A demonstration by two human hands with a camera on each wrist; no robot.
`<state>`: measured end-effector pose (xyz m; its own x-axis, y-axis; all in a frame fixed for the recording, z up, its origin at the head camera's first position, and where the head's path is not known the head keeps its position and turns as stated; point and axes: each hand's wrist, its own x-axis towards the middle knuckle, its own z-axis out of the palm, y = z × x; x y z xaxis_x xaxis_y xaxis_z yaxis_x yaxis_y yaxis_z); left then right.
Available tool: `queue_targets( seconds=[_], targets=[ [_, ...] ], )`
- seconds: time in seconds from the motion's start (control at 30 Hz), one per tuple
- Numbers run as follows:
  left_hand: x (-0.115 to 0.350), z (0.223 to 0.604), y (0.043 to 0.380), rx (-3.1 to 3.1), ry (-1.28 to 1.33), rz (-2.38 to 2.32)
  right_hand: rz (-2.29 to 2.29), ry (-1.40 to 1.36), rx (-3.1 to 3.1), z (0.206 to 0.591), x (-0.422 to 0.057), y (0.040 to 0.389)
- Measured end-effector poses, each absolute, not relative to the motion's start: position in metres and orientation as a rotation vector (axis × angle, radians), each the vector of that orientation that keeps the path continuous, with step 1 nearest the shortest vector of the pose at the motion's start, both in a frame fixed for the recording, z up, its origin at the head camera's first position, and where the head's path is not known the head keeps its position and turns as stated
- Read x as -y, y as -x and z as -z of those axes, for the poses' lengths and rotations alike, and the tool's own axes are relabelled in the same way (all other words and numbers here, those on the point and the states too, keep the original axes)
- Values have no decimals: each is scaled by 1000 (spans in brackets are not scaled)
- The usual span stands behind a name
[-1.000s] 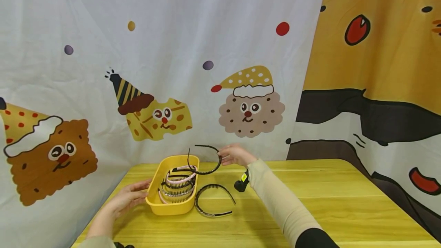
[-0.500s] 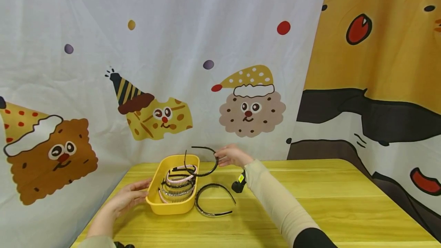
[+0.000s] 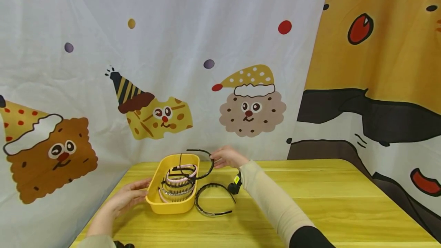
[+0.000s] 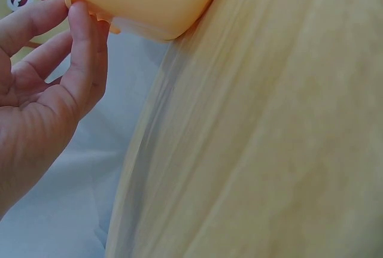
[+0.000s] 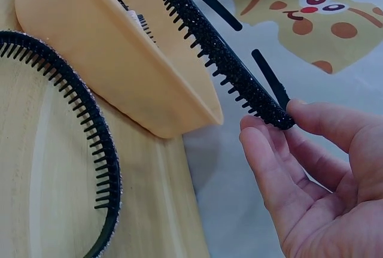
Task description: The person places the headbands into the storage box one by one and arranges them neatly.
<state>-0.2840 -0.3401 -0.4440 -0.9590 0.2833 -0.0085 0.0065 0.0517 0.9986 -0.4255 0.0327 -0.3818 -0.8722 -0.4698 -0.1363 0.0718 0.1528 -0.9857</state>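
Observation:
My right hand pinches a black glittery toothed headband between thumb and fingertips. The headband is up off the table, its open ends pointing left, and overlaps the right rim of the yellow basket in the head view. Inside the basket lie several headbands, among them a pink one and a silver glittery one. Fingertips of my left hand touch the basket's left side at the rim from outside. Another black toothed headband with a sparkly part rests on the table right of the basket.
The basket stands toward the back left of the yellow wood-grain table. Behind the table hangs a white curtain with cartoon prints. A black wrist camera sits under my right wrist.
My right hand has moved left and slightly down with the black headband, bringing it closer over the basket. The left hand and the basket stay where they were.

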Motion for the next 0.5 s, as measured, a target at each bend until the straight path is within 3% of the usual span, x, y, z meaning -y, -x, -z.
queue_targets(
  seconds=[0.5],
  targets=[
    [338, 440, 280, -2112, -293, -2021, 1706, 391, -2028, 388, -14, 420]
  ],
)
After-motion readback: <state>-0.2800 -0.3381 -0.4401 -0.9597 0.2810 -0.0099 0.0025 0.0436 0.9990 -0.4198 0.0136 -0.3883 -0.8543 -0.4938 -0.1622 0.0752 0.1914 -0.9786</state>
